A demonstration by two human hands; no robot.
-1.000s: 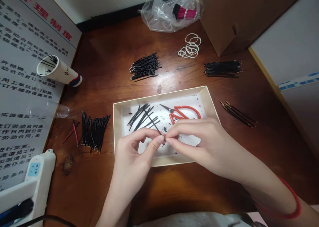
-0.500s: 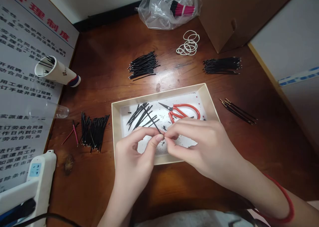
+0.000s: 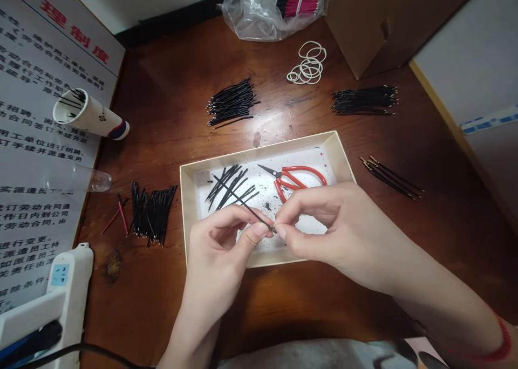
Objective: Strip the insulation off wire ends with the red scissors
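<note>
From the head camera, a single thin black wire (image 3: pixel 245 204) runs diagonally over the white-lined tray, from upper left down to lower right, its far end in the air above the tray's floor and its near end between the two hands. The left hand (image 3: pixel 216 250) is curled, with the thumb and forefinger closed on the wire a little behind its tip. The right hand (image 3: pixel 335 234) comes in from the other side, nearly closed, its thumb and forefinger meeting at the tip and apparently pinching it, though the very end is hidden by the fingers. The hands almost touch there, and neither is nearer the wire's tip by much. Below them sits the cream cardboard tray (image 3: pixel 259 154), holding a loose bunch of black wires (image 3: pixel 226 184) and red-handled scissors (image 3: pixel 301 177), the scissors just beyond the right hand. On the wooden desk (image 3: pixel 121 304) lie more black wire piles (image 3: pixel 232 103), with a smaller group of pin-tipped wires (image 3: pixel 390 177) off to the right and a standing cluster (image 3: pixel 150 215) to the left.
</note>
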